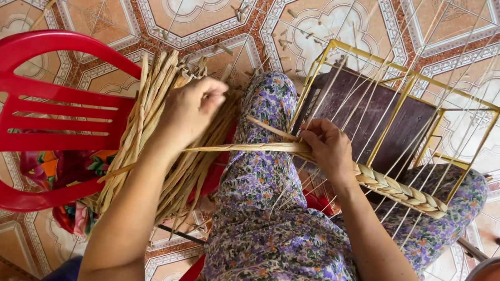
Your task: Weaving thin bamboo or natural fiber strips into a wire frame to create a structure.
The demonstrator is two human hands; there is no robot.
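Right hand [329, 146] on braid [401, 190] | left hand [191, 110] grips reeds [146, 116]

No packages, labels, signs or screens in view.
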